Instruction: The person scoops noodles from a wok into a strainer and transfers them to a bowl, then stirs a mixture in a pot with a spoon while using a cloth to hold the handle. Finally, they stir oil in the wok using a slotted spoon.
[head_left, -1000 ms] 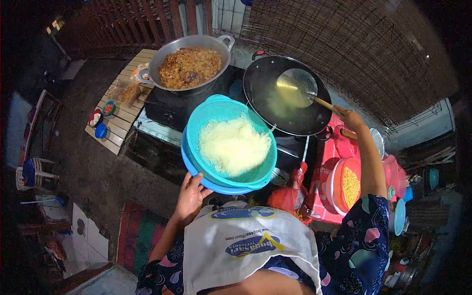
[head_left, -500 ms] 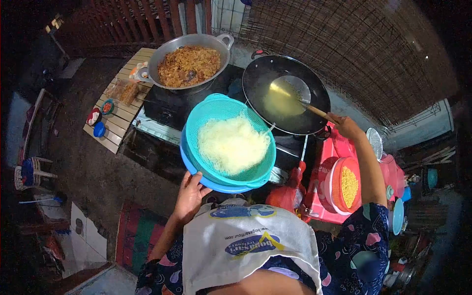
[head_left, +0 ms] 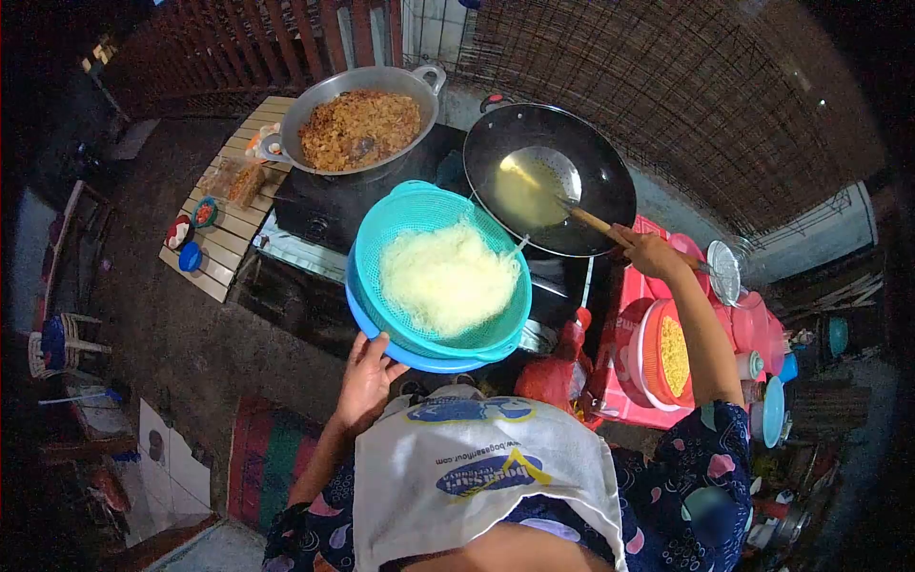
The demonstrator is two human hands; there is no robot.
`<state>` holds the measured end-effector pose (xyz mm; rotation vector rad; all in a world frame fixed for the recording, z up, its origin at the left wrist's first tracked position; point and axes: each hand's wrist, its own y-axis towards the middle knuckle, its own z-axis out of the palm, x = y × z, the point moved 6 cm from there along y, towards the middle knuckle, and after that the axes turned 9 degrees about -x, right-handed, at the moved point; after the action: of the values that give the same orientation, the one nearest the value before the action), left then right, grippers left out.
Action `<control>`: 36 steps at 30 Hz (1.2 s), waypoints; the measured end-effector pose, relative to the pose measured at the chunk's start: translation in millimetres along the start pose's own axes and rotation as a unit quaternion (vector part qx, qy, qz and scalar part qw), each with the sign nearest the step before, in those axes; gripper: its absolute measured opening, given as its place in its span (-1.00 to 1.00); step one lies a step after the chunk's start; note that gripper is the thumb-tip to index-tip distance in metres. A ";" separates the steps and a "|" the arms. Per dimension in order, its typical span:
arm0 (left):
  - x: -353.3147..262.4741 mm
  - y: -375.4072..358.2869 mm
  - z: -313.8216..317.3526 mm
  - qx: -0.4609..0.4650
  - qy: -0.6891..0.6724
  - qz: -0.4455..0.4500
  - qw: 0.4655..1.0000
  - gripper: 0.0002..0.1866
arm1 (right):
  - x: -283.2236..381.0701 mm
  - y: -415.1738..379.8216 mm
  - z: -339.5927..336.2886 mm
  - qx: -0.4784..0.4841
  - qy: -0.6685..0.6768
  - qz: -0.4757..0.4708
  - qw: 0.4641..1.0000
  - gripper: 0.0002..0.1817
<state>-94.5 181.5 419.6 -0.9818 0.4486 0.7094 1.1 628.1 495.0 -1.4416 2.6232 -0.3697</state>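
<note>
A dark stove (head_left: 334,205) carries a grey pan of fried food (head_left: 357,119) on the left and a black wok (head_left: 551,176) on the right. Farther left, a slatted wooden table (head_left: 229,238) holds small bowls (head_left: 191,234) and packets (head_left: 236,176). On the right, a red table (head_left: 620,381) bears an orange tub of yellow grains (head_left: 667,355).

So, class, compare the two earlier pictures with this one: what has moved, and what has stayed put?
The right hand has drawn in leftward along the wooden handle, and the ladle has slid down-left in the black wok. The left hand still holds the blue basin with the teal colander of noodles. The fried-food pan is unchanged.
</note>
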 end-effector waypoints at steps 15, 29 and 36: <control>-1.2 -0.9 2.7 0.010 0.014 -0.003 1.000 -0.60 | 19.5 -15.6 7.9 -0.037 0.093 -0.030 0.995 -0.44; -2.5 -1.1 3.1 0.002 0.016 -0.002 1.000 -0.68 | 19.2 -9.6 23.9 -0.081 0.194 -0.098 0.973 -0.50; -1.9 -1.9 3.3 0.005 0.007 -0.008 1.000 -0.67 | 19.0 -14.9 25.1 -0.101 0.207 -0.092 0.969 -0.48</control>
<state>-94.3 183.1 423.6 -0.9799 0.4558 0.6860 8.6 600.6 475.0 -1.8615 2.9245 -0.4805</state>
